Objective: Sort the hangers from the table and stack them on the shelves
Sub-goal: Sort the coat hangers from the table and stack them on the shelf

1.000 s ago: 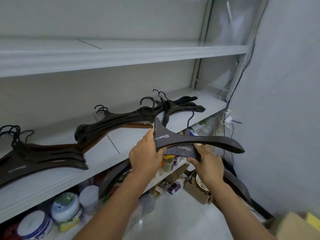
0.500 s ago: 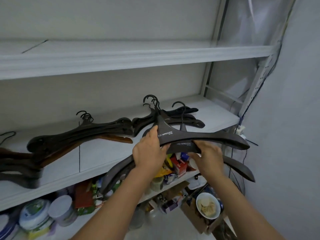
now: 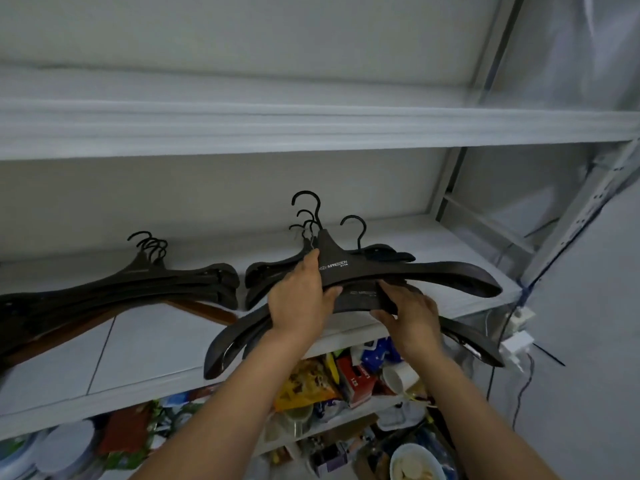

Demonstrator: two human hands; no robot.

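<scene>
Left hand (image 3: pixel 300 299): we grip the top hanger (image 3: pixel 398 271) at its neck, thumb up by the hook base, fingers (image 3: pixel 330 293) curled under the bar.
Right hand (image 3: pixel 408 315): we clamp the lower hangers (image 3: pixel 360 296) of the bundle at their middle, fingers pinched on the bars.
Bundle: a few dark hangers held together over the front edge of the middle shelf (image 3: pixel 156 341), hooks pointing to the back wall, not yet set down. Exact count unclear.
Target stack (image 3: pixel 273 275): just behind the bundle, dark hangers already lying flat, hooks bunched together.
Left stack (image 3: pixel 138 285): further left on the same shelf, another dark pile with one brown wooden hanger (image 3: pixel 204 311) under it.
Lower shelf (image 3: pixel 329 379): cluttered with packets and cups, no hangers seen there.
Upper shelf (image 3: pixel 311 129): top surface hidden from us.
Progress: we judge well along, two piles placed and this bundle about to join the nearer one.
Left to do: set this bundle down. Counter not in view, so the remaining count is unknown.
</scene>
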